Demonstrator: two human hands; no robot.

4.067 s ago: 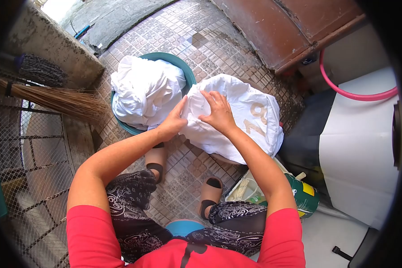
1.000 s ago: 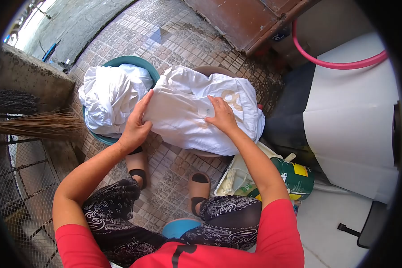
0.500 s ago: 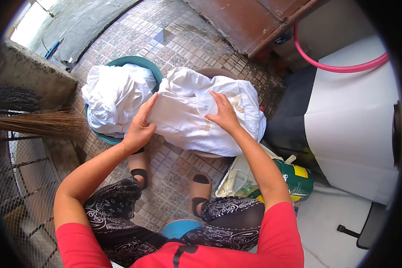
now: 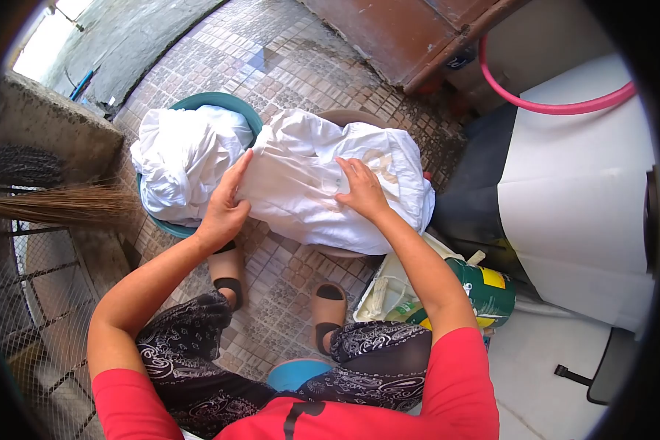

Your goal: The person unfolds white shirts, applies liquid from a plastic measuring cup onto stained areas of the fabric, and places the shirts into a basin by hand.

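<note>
A large white cloth (image 4: pixel 293 213) with brownish stains near its right part lies bunched and spread over a brown basin (image 4: pixel 347 117). At its left edge is my left hand (image 4: pixel 224 205), index finger stretched out and thumb apart, touching the fabric. My right hand (image 4: pixel 364 192) rests on the cloth near the stains, its fingers spread and its thumb pointing left. Some fingertips are partly hidden by folds. Left of it, a heap of white laundry (image 4: pixel 187 158) fills a green basin (image 4: pixel 235 104).
A stick broom (image 4: pixel 66 205) lies at left beside wire mesh (image 4: pixel 48 308). To the right are a green container with a yellow label (image 4: pixel 484 293), a pale tub (image 4: pixel 378 297) with a brush and a bottle, and a pink ring (image 4: pixel 557 108). Tiles (image 4: pixel 271 271) cover the floor.
My right hand has shifted slightly left and down, its fingers a little more spread. The raised pale patch of cloth beside its fingers is flatter. My left hand has barely moved.
</note>
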